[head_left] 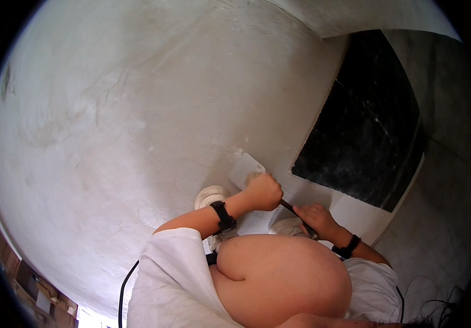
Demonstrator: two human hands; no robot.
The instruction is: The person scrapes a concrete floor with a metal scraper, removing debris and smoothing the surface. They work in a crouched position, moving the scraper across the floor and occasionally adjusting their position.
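I hold a long-handled scraper with a flat, pale, squared blade (245, 169) and a dark handle (288, 205). My left hand (265, 192) is closed around it close to the blade, its knuckles hiding part of the joint. Lower on the handle, my right hand (316, 216) is closed around it near its end. The blade lies against the pale grey, smeared surface (192, 109) ahead of me. Dark straps circle both wrists.
A large black rectangular panel (364, 123) is at the right, bordered below by a pale strip (350, 212). My pale shoe (212, 195) and bent knee (295, 268) are close to my hands. Brown wooden pieces (41, 292) are at the lower left. A black cable (122, 290) hangs by my left sleeve.
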